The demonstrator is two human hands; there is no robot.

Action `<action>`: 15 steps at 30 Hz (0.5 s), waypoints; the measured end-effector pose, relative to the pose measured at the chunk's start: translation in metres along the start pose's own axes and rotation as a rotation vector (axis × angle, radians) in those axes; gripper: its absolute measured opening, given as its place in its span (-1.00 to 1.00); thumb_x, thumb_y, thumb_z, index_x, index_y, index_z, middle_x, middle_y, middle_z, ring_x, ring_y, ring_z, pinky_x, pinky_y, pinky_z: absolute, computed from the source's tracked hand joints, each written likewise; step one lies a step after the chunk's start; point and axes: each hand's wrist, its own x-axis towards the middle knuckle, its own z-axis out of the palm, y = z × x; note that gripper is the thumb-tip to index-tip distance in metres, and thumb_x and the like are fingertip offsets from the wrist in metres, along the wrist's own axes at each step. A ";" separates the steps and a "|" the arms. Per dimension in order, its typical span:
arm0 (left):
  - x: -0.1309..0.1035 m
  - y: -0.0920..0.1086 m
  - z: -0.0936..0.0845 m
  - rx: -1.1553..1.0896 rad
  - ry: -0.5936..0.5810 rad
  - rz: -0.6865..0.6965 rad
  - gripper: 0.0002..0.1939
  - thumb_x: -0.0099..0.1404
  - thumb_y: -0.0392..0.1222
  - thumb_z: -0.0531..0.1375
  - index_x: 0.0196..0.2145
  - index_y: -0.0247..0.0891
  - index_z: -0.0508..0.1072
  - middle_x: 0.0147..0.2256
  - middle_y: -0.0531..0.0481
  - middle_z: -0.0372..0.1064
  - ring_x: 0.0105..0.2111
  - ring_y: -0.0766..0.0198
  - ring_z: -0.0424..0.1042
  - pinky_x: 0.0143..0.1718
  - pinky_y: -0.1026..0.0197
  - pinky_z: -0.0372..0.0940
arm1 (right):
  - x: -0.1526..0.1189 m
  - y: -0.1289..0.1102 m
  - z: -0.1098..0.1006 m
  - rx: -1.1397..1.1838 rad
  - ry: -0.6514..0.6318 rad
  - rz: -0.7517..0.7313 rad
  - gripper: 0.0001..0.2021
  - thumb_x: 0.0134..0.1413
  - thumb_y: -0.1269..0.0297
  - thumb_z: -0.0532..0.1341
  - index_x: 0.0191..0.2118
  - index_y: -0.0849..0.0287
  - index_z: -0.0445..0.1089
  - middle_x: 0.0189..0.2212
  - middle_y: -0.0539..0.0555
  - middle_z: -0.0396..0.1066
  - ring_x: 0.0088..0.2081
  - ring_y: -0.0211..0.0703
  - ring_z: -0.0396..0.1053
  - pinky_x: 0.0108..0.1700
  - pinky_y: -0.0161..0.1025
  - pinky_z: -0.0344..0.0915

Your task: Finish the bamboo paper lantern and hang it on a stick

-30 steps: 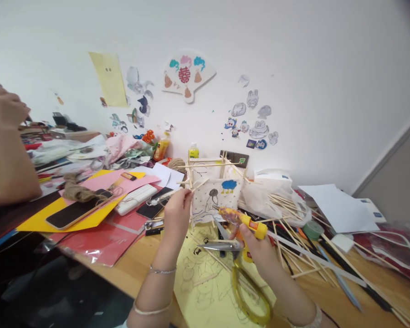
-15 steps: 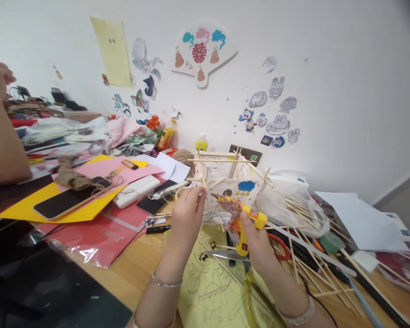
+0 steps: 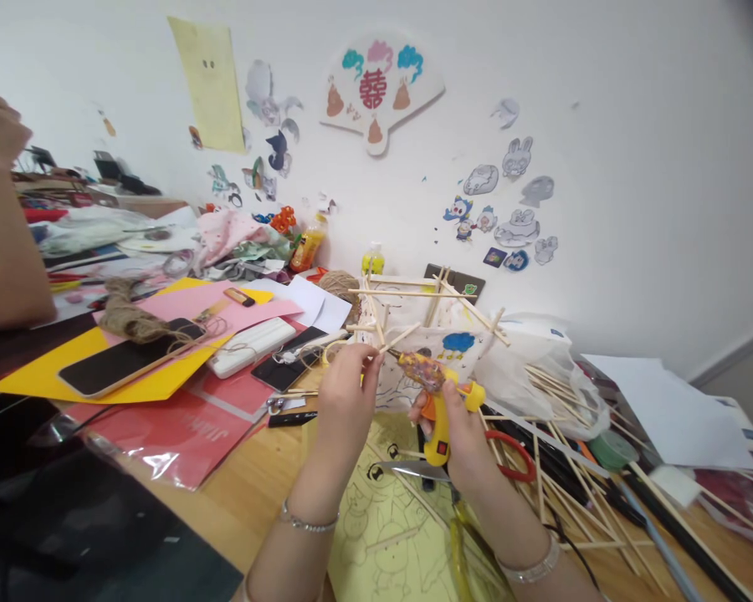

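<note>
Left hand (image 3: pixel 350 393) has fingertips pinching near-left corner of pale wood-stick, white-paper box frame (image 3: pixel 436 341) toward table (image 3: pixel 242 460)'s back edge, right hand (image 3: pixel 468 428) wrapped round yellow plastic glue gun (image 3: pixel 437 418), nozzle (image 3: pixel 395 354) at that corner.

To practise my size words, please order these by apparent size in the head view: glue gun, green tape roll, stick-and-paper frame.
1. Stick-and-paper frame
2. Glue gun
3. Green tape roll

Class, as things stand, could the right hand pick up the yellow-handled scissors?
Probably not straight away: the right hand is gripping the glue gun, although the yellow-handled scissors seem close by.
</note>
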 end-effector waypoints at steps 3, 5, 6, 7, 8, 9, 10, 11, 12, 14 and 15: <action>-0.001 -0.001 0.001 -0.007 0.022 0.020 -0.95 0.30 -0.27 0.09 -0.32 -0.24 0.33 -0.37 -0.02 0.41 -0.35 0.28 0.42 -0.30 0.24 0.34 | 0.001 0.000 0.000 0.037 0.001 0.040 -0.59 -0.11 -0.15 0.24 -0.39 0.14 0.33 -0.60 -0.06 0.34 -0.57 -0.26 0.29 -0.61 -0.37 0.08; -0.001 -0.002 0.002 -0.011 0.035 0.029 -0.96 0.29 -0.27 0.09 -0.33 -0.24 0.33 -0.36 -0.03 0.41 -0.33 0.27 0.42 -0.29 0.23 0.34 | 0.002 0.002 -0.001 0.042 -0.010 0.061 -0.58 -0.11 -0.17 0.23 -0.40 0.14 0.32 -0.60 -0.05 0.33 -0.58 -0.27 0.28 -0.60 -0.36 0.09; -0.002 -0.003 0.002 -0.013 0.038 0.031 -0.96 0.29 -0.27 0.09 -0.33 -0.24 0.33 -0.36 -0.03 0.41 -0.33 0.27 0.42 -0.29 0.22 0.34 | 0.003 0.002 -0.001 0.038 -0.020 0.066 -0.58 -0.11 -0.17 0.23 -0.42 0.15 0.32 -0.61 -0.05 0.33 -0.58 -0.27 0.28 -0.60 -0.36 0.09; -0.002 -0.003 0.003 -0.015 0.040 0.030 -0.96 0.29 -0.27 0.09 -0.33 -0.24 0.33 -0.35 -0.04 0.41 -0.32 0.27 0.42 -0.29 0.22 0.35 | 0.003 0.003 -0.002 0.031 -0.031 0.069 -0.57 -0.11 -0.18 0.22 -0.44 0.15 0.33 -0.61 -0.04 0.32 -0.58 -0.26 0.27 -0.60 -0.36 0.09; -0.003 -0.003 0.003 -0.020 0.041 0.025 -0.96 0.29 -0.27 0.09 -0.34 -0.24 0.33 -0.35 -0.04 0.41 -0.32 0.26 0.42 -0.29 0.21 0.35 | 0.003 0.004 -0.002 0.022 -0.035 0.067 -0.56 -0.10 -0.19 0.21 -0.46 0.15 0.33 -0.62 -0.04 0.31 -0.59 -0.27 0.26 -0.60 -0.35 0.08; -0.003 -0.004 0.003 -0.025 0.041 0.018 -0.95 0.29 -0.26 0.09 -0.34 -0.23 0.33 -0.35 -0.05 0.41 -0.31 0.26 0.42 -0.28 0.21 0.35 | 0.004 0.005 -0.003 0.013 -0.035 0.065 -0.56 -0.09 -0.19 0.20 -0.48 0.16 0.33 -0.62 -0.04 0.31 -0.59 -0.27 0.25 -0.60 -0.35 0.08; -0.003 -0.004 0.003 -0.032 0.039 0.010 -0.94 0.30 -0.26 0.09 -0.35 -0.23 0.33 -0.34 -0.05 0.41 -0.30 0.26 0.42 -0.28 0.20 0.35 | 0.004 0.006 -0.003 0.003 -0.032 0.064 -0.55 -0.08 -0.20 0.19 -0.50 0.16 0.33 -0.63 -0.04 0.30 -0.60 -0.29 0.24 -0.60 -0.36 0.08; -0.004 -0.004 0.004 -0.037 0.039 0.003 -0.94 0.30 -0.25 0.09 -0.35 -0.24 0.33 -0.33 -0.06 0.42 -0.29 0.25 0.42 -0.27 0.20 0.35 | 0.004 0.007 -0.004 -0.005 -0.030 0.068 -0.54 -0.08 -0.21 0.18 -0.53 0.17 0.33 -0.65 -0.04 0.29 -0.61 -0.30 0.22 -0.60 -0.36 0.08; -0.004 -0.004 0.004 -0.041 0.040 -0.003 -0.93 0.30 -0.25 0.09 -0.36 -0.24 0.33 -0.33 -0.06 0.42 -0.29 0.25 0.42 -0.27 0.20 0.35 | 0.004 0.008 -0.004 -0.014 -0.030 0.077 -0.52 -0.08 -0.22 0.17 -0.56 0.17 0.32 -0.67 -0.04 0.28 -0.61 -0.31 0.21 -0.59 -0.36 0.08; -0.004 -0.004 0.004 -0.046 0.047 -0.011 -0.93 0.29 -0.25 0.10 -0.36 -0.24 0.34 -0.34 -0.06 0.42 -0.30 0.25 0.42 -0.27 0.20 0.34 | 0.005 0.009 -0.005 -0.026 -0.040 0.100 -0.48 -0.09 -0.25 0.15 -0.61 0.18 0.32 -0.71 -0.04 0.25 -0.62 -0.32 0.18 -0.59 -0.37 0.09; -0.004 -0.004 0.004 -0.048 0.050 -0.013 -0.93 0.29 -0.25 0.10 -0.37 -0.24 0.34 -0.34 -0.06 0.41 -0.31 0.25 0.42 -0.28 0.20 0.34 | 0.005 0.009 -0.005 -0.030 -0.046 0.112 -0.46 -0.10 -0.27 0.14 -0.62 0.18 0.31 -0.73 -0.04 0.24 -0.63 -0.32 0.18 -0.59 -0.37 0.09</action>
